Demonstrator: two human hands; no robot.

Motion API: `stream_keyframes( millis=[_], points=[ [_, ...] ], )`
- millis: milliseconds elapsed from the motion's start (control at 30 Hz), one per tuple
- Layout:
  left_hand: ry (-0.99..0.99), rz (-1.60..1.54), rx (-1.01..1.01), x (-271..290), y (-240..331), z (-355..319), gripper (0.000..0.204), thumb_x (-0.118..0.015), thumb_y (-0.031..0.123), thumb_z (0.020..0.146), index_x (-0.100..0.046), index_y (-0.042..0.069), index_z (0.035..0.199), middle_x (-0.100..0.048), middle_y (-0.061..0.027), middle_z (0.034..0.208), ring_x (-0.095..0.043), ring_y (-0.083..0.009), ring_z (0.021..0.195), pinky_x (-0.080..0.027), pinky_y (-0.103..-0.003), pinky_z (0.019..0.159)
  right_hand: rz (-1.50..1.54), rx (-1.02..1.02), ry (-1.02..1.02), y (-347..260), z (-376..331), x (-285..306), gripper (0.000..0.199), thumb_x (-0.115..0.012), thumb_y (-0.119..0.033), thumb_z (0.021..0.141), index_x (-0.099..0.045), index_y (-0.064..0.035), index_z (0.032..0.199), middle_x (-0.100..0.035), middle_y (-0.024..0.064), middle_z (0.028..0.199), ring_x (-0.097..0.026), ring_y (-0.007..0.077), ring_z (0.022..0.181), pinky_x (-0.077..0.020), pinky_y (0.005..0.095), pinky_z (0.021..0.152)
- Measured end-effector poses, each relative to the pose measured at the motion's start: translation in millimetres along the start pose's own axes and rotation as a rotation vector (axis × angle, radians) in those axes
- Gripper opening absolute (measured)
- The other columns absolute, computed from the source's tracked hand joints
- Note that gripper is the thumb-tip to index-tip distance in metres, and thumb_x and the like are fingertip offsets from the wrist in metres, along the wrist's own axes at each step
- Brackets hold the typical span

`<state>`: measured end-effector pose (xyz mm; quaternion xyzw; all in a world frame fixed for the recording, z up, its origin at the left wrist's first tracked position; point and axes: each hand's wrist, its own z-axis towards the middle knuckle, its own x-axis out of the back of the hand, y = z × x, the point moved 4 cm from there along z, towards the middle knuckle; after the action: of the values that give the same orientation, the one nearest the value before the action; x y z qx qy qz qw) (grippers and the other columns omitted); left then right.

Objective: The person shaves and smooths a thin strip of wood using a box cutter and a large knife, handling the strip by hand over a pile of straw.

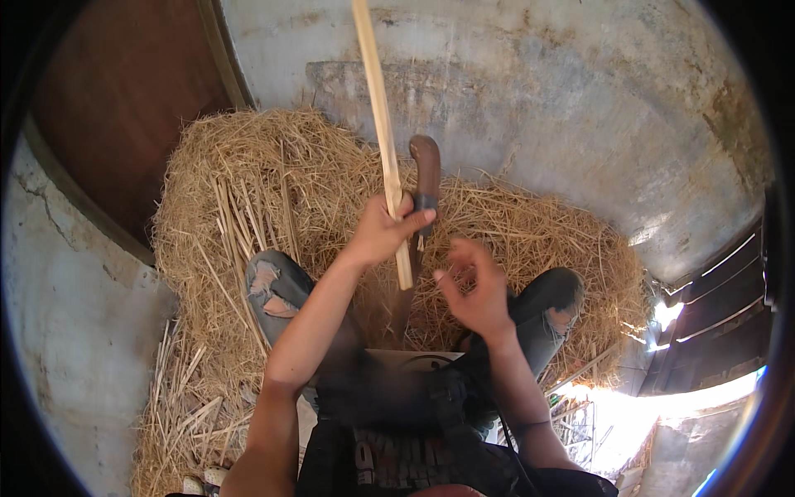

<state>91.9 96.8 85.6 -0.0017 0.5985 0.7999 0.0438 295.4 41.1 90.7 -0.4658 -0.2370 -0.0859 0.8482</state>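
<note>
The wooden strip is in the left hand, in the middle of the scene, and its fingers are pinching it near the lower part. The strip is long, narrow and pale yellow — quite straight, with a blunt near end; the far part leans a little to left. Just right of it is a knife with brown, curved handle and dark collar, where the left thumb reaches. The right hand is near the blade — fingers spread and bent, holding nothing. Dry straw lies behind.
</note>
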Motion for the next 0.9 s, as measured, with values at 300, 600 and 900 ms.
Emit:
stream_keyframes(
  millis=[300, 600, 900],
  points=[
    [-0.075, -0.014, 0.060, -14.4, -7.1, -12.6, 0.047, -0.076, 0.005, 0.091, -0.036, 0.017, 0.071, -0.052, 0.0046, 0.073, -0.047, -0.0040, 0.069, -0.041, -0.026, 0.060, -0.773, 0.583, -0.184, -44.9, 74.3, 9.6, 0.051, -0.073, -0.001, 0.073, -0.063, -0.0099, 0.122, -0.045, 0.0140, 0.147, -0.041, 0.0334, 0.141, -0.0285, 0.0565, 0.117],
    [-0.108, 0.419, 0.221, 0.7, -12.6, -13.7, 0.038, -0.075, 0.033, 0.094, -0.053, 0.009, 0.074, -0.054, -0.0008, 0.066, -0.054, -0.0119, 0.067, -0.044, -0.031, 0.059, -1.173, 0.276, -0.934, -11.5, 98.4, -12.3, 0.037, -0.077, -0.019, 0.073, -0.073, -0.0138, 0.110, -0.071, 0.0062, 0.085, -0.069, 0.0288, 0.098, -0.0463, 0.0478, 0.101],
    [-0.054, 0.432, 0.460, 77.3, -16.0, -26.3, 0.057, -0.051, 0.049, 0.105, -0.070, -0.004, 0.112, -0.075, -0.0167, 0.100, -0.074, -0.0160, 0.067, -0.054, -0.029, 0.059, -0.607, -0.433, -0.030, 73.2, 81.8, 128.2, 0.029, -0.082, -0.027, 0.073, -0.068, -0.0015, 0.073, -0.067, 0.0121, 0.067, -0.067, 0.0242, 0.061, -0.0513, 0.0382, 0.059]
  ],
)
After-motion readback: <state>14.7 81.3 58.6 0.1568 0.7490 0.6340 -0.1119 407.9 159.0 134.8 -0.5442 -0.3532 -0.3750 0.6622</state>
